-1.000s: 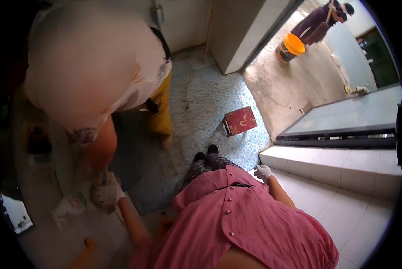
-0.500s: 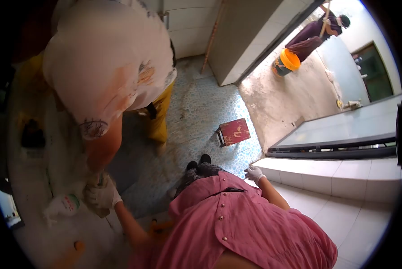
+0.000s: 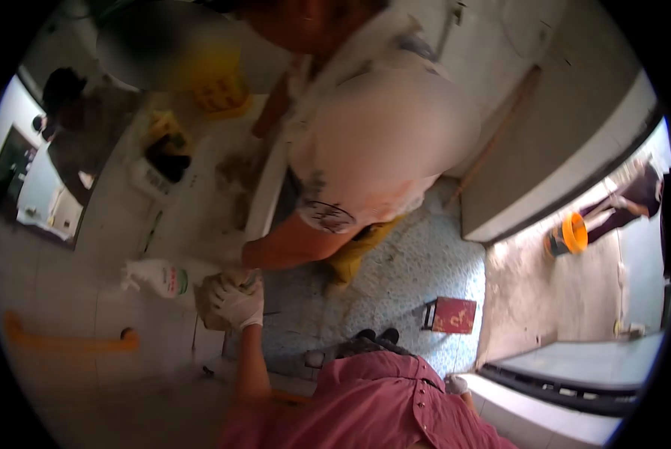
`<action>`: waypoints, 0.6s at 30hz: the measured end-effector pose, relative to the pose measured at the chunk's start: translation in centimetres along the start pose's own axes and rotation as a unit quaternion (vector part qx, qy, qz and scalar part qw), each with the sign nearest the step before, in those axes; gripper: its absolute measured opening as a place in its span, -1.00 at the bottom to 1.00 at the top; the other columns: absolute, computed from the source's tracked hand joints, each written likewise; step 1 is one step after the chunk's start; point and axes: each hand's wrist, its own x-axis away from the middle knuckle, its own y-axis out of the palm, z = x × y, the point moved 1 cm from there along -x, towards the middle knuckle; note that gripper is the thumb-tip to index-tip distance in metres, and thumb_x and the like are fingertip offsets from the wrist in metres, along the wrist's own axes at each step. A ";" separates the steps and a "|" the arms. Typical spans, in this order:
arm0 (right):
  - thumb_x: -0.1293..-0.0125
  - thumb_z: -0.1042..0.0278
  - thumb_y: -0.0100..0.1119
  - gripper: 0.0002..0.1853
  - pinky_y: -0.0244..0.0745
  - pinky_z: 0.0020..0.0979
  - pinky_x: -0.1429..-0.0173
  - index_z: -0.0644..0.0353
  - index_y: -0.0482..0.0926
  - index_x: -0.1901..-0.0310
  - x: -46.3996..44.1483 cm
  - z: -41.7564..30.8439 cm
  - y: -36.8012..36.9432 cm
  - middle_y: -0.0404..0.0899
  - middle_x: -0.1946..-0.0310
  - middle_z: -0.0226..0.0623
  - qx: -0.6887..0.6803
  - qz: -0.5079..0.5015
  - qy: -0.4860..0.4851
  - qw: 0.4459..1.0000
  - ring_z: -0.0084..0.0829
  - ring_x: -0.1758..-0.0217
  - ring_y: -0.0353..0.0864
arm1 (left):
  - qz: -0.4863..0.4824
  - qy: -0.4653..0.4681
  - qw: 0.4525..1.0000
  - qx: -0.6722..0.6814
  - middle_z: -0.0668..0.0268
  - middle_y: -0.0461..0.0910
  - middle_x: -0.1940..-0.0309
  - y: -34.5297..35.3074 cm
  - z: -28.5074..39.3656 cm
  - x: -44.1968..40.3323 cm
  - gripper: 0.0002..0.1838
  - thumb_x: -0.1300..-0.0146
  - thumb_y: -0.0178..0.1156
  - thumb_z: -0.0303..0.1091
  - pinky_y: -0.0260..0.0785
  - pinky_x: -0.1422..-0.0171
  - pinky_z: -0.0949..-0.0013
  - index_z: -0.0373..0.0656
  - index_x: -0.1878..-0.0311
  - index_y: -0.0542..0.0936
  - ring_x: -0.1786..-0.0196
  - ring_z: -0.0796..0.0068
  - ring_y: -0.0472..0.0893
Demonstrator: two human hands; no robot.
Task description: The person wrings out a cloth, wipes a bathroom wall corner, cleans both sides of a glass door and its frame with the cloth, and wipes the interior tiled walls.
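Note:
My left hand [image 3: 238,301], in a pale glove, has its fingers curled over a brownish, block-like thing [image 3: 213,308] at the counter's edge. What that thing is I cannot make out. A co-worker's forearm [image 3: 287,248] reaches down to the same spot, and their hand is mostly hidden by mine. Just left of it, a white spray bottle [image 3: 159,278] with red and green print lies on its side. My right hand [image 3: 457,385], also gloved, hangs beside my pink shirt [image 3: 380,389] near the white tiled ledge, its fingers too small and dim to read.
A red-topped stool [image 3: 454,315] stands on the blue patterned floor. The co-worker in a white shirt [image 3: 380,135] leans over the sink [image 3: 264,198]. An orange grab bar [image 3: 73,342] crosses the left tiles. Beyond the doorway, another person [image 3: 635,198] stands near an orange-rimmed bucket [image 3: 573,233].
My view has swung left, bringing the sink, mirror and grab bar into sight. My left hand stays at the brownish thing beside the co-worker's arm. My right hand now shows less.

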 end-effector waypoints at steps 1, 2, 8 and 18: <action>-0.32 0.13 -0.07 -0.71 0.47 -0.25 0.31 0.14 0.54 0.15 -0.4 0.3 -0.3 0.57 0.42 -0.21 -0.134 -0.026 0.112 0.984 -0.27 0.42 0.55 | -0.023 0.005 1.000 -0.007 0.07 0.24 -0.28 0.0 0.0 0.0 -0.08 -0.03 0.16 0.38 0.07 -0.34 -0.11 -0.18 -0.28 0.33 -0.33 0.04 0.21; -0.26 0.21 0.00 -0.65 0.50 -0.24 0.30 0.19 0.55 -0.01 -0.6 0.8 -0.4 0.62 0.36 -0.11 -0.264 -0.048 0.224 0.937 -0.21 0.39 0.59 | -0.019 -0.007 1.000 -0.006 0.07 0.24 -0.28 -0.2 0.1 -0.1 -0.08 -0.03 0.16 0.38 0.07 -0.34 -0.11 -0.18 -0.28 0.33 -0.33 0.04 0.21; -0.33 0.26 -0.07 -0.69 0.48 -0.24 0.39 0.31 0.54 0.09 -0.7 -5.7 0.3 0.61 0.38 0.00 -0.193 0.023 0.197 0.961 -0.13 0.42 0.58 | -0.051 -0.005 0.999 0.004 0.06 0.24 -0.28 -0.5 0.1 -0.2 -0.06 -0.04 0.17 0.38 0.06 -0.29 -0.12 -0.24 -0.26 0.35 -0.32 0.00 0.19; -0.43 0.17 -0.08 -0.64 0.46 -0.29 0.42 0.32 0.56 0.12 -2.9 -7.1 0.9 0.64 0.38 -0.05 -0.177 0.018 0.130 0.975 -0.27 0.45 0.59 | -0.030 0.034 0.999 0.011 0.14 0.36 -0.14 -0.3 -0.1 0.1 -0.19 -0.05 0.23 0.29 0.18 -0.17 -0.07 -0.20 -0.17 0.42 -0.19 0.04 0.32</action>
